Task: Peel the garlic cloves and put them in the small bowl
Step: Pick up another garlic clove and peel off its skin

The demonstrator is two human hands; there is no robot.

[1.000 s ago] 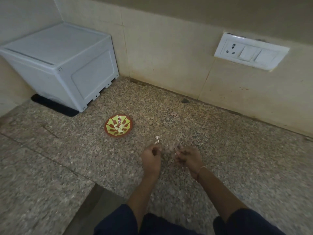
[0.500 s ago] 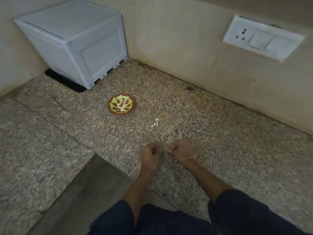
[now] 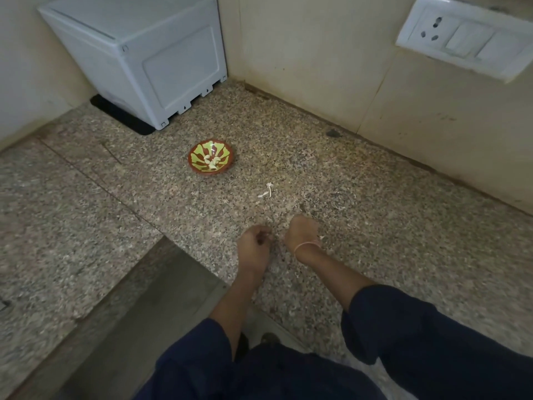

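Dark blue sleeves [image 3: 432,342] are filling the near edge. Just beyond, both hands are sitting close together over the speckled table [image 3: 389,232]. The left hand [image 3: 253,242] is curling its fingers inward and the right hand [image 3: 302,230] is showing only its back, so I cannot tell whether either is gripping garlic. Past them, white peel scraps [image 3: 266,193] are lying loose. Farther left, peeled garlic cloves [image 3: 212,162] are resting in the small bowl [image 3: 191,157], near a white box [image 3: 144,53].

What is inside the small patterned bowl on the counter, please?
A few pale peeled garlic cloves lie heaped at the middle of the small bowl. Their exact number is unclear at this distance, and the bowl's floor beneath them is covered.
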